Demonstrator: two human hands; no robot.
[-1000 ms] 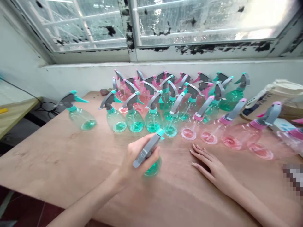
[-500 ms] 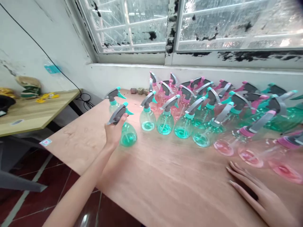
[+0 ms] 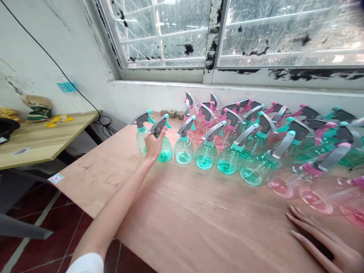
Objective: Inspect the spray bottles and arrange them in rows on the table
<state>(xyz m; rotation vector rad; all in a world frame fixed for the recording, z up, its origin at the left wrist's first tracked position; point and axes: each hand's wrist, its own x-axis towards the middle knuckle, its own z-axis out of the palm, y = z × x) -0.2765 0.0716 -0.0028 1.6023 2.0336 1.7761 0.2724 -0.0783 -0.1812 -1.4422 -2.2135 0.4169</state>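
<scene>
My left hand (image 3: 153, 143) is stretched out to the far left of the wooden table (image 3: 199, 220) and is wrapped round the neck of a teal spray bottle (image 3: 163, 146) with a grey trigger head. That bottle stands in the front row between another teal bottle (image 3: 141, 131) on its left and a teal bottle (image 3: 184, 146) on its right. My right hand (image 3: 321, 239) lies flat on the table at the lower right, fingers stretched out and holding nothing, just in front of the pink spray bottles (image 3: 309, 185).
Several teal and pink spray bottles (image 3: 241, 132) crowd the back of the table under a window (image 3: 216, 34). A lower side table (image 3: 40, 140) with small items stands to the left, a black cable (image 3: 104, 121) beside it. Red tiled floor (image 3: 34, 223) lies below.
My left hand carried the teal bottle from the table's middle to the left end of the front row and set it between two teal bottles. The view swung left. My right hand stayed flat.
</scene>
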